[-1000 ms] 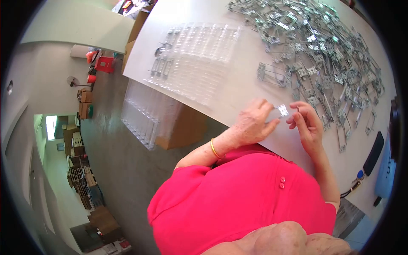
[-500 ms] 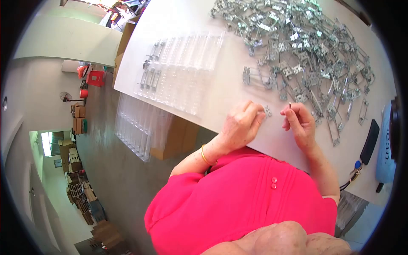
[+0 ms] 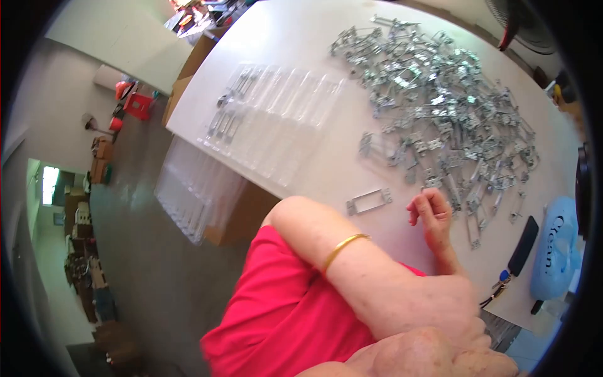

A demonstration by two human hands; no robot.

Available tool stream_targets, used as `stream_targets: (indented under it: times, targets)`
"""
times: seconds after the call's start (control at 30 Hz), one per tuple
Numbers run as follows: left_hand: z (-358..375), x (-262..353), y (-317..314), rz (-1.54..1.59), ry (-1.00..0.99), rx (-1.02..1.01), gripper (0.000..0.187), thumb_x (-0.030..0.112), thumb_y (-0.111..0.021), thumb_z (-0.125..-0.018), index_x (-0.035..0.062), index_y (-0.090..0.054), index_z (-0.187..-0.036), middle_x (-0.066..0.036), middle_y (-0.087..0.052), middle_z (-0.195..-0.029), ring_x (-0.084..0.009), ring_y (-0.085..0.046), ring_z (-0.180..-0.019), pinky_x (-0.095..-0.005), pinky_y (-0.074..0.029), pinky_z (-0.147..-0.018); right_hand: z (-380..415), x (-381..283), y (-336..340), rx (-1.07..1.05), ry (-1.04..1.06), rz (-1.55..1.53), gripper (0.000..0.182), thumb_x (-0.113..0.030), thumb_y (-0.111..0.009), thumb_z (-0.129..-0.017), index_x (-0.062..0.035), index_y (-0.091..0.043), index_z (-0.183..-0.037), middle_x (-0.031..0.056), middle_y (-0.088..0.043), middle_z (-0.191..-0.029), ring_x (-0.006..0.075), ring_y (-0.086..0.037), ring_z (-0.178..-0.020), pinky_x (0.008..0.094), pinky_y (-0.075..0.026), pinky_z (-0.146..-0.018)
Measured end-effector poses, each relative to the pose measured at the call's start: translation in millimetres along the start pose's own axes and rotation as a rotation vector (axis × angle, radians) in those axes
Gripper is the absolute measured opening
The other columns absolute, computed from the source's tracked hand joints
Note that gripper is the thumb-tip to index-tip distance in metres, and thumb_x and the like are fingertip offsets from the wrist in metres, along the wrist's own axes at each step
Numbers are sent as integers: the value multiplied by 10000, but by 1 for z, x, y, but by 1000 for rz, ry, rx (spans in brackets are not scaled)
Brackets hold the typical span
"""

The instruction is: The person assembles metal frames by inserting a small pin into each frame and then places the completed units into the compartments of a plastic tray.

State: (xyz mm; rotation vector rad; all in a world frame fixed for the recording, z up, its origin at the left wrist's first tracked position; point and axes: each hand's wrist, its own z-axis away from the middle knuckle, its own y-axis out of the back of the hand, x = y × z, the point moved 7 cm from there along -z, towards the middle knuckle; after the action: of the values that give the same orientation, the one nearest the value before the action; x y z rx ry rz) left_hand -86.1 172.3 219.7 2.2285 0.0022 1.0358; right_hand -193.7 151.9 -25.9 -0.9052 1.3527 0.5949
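My left arm, with a gold bangle on it, is bent across my chest. My left hand is by my right shoulder, below my chin; its back shows, but its fingers are mostly hidden. At the table's near edge my right hand is curled closed, thumb against fingers; whatever may be between them is too small to make out. Left of it a rectangular metal bracket frame lies flat, touched by neither hand. A large pile of similar metal brackets lies just beyond my right hand.
Clear plastic trays lie on the white table, a few brackets in their left slots. More plastic trays stand below the edge beside a cardboard box. On the right are a phone, keys and a blue bottle.
My left hand has left the table edge and swung up and across toward my right shoulder. The bracket frame now lies in plain sight. The view has shifted slightly; my right hand stays near the pile.
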Motion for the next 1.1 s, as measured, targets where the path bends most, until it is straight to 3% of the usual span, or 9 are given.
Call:
stream_targets:
  times: [0.07,0.17,0.23,0.37,0.63,0.73,0.8,1.0,1.1]
  targets:
    - [1,3,4,-7,-110,39,300,253,-657,-770,-36,-592,-820,-134,-601,-602,-350,-619,-530,-467,-426,-460,0,0,0,-5,-40,-47,145,-179,-597,-1041,-60,-597,-959,24,-660,-811,65,-561,-609,220,-465,-552]
    - [17,-6,1,-32,96,7,337,238,-631,-805,-45,-562,-974,-135,-616,-663,-343,-626,-555,-458,-444,-477,-3,2,-4,-25,-40,-71,132,-169,-591,-1042,-61,-595,-966,31,-663,-813,70,-566,-611,225,-472,-557]
    - [22,-7,-2,-11,54,-92,566,125,-595,-834,-120,-443,-1320,-114,-583,-658,-275,-613,-544,-385,-435,-455,-1,5,-2,-23,-59,-87,128,-169,-592,-1042,-62,-601,-973,29,-663,-812,71,-571,-615,226,-473,-557]
    - [43,-5,3,17,127,-198,732,129,-554,-883,-124,-272,-1509,-73,-570,-664,-208,-600,-574,-327,-450,-520,0,9,0,-16,-68,-62,133,-169,-582,-1045,-62,-590,-967,50,-662,-808,89,-578,-595,245,-481,-535]
    - [88,5,55,-80,-9,-17,382,79,-528,-874,-69,-682,-1191,-49,-580,-705,-154,-575,-602,-269,-418,-545,-1,7,5,31,-99,-86,130,-190,-618,-1030,-68,-627,-987,2,-647,-791,53,-564,-612,219,-473,-550]
    - [164,-56,84,-377,862,732,103,7,-648,-906,-16,-695,-994,-80,-653,-848,-153,-611,-711,-266,-470,-621,0,8,6,38,-84,-125,138,-201,-625,-1029,-70,-624,-988,3,-652,-801,53,-556,-614,208,-456,-559]
    - [214,-99,74,-276,1003,818,131,-44,-695,-860,0,-698,-984,-95,-639,-871,-149,-595,-738,-271,-476,-656,-2,3,4,24,-77,-124,136,-196,-622,-1031,-66,-621,-989,1,-650,-804,49,-551,-614,207,-448,-555]
    - [243,-136,11,-251,1136,552,190,46,-710,-892,22,-682,-1078,-86,-614,-888,-156,-587,-705,-288,-488,-670,-2,6,2,33,-76,-64,142,-187,-625,-1028,-60,-621,-965,5,-645,-795,54,-545,-605,211,-441,-550]
    - [243,-145,-3,-374,1110,467,216,70,-692,-887,32,-645,-1095,-156,-616,-925,-309,-629,-768,-383,-517,-711,-3,5,3,29,-64,-6,136,-169,-616,-1030,-56,-621,-955,11,-641,-784,62,-546,-601,215,-441,-546]
